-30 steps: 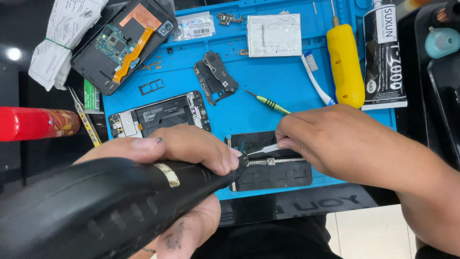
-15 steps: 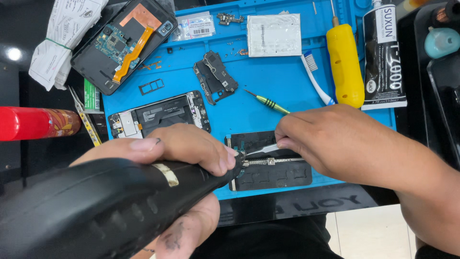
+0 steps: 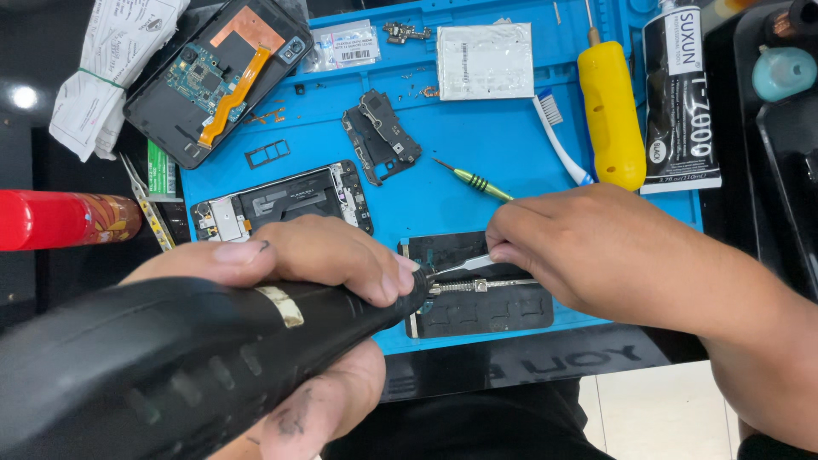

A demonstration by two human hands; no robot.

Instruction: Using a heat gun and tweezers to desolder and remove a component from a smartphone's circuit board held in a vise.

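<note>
A big black rotary tool (image 3: 187, 358) lies slanted across the lower left of the frame, tip on a dark flat phone part (image 3: 481, 307) at lower middle. Thin silver tweezers (image 3: 464, 265) touch it.

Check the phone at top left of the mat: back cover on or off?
Off. The phone lies with its inside exposed: green circuit board, orange flex cable and copper patch all show.

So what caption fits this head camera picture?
Left hand aims a black handheld tool while right hand holds metal tweezers over a blue mat.
</note>
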